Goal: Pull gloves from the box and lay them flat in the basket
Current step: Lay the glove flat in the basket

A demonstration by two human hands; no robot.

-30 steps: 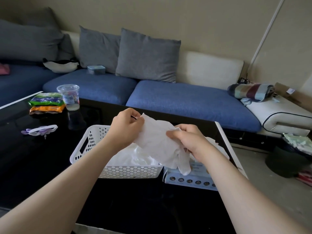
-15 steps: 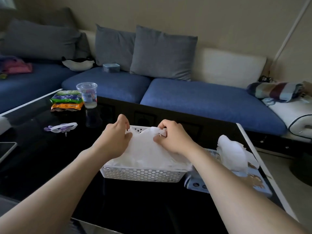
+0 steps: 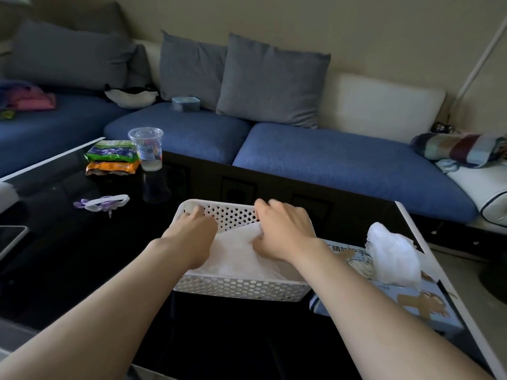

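Both your hands are down inside the white perforated basket [image 3: 241, 290], one at each end of the glove [image 3: 236, 253]. That spacing looks meant to hold the thin sheet stretched so it lands flat rather than bunched. The glove lies across the basket floor, its upper edge near the far wall.

Your right hand [image 3: 282, 234] has curled fingers, with the thumb against the glove's upper edge, so it reads as a pinch on that edge. Your left hand [image 3: 192, 233] reaches into the far-left corner. Its fingertips are blurred, so I cannot tell whether it grips the glove or only presses it down.

The glove box [image 3: 417, 303] sits on the tabletop [image 3: 82, 256] just beside the basket on your right, an easy reach for that hand. The next glove [image 3: 392, 255] already stands up out of its opening.

The box top carries Chinese print, partly hidden by your right forearm; the visible characters look like "丁腈防护手". The plastic cup [image 3: 146, 148] has a small label and the snack packets [image 3: 111, 160] have printing, all too small to read.
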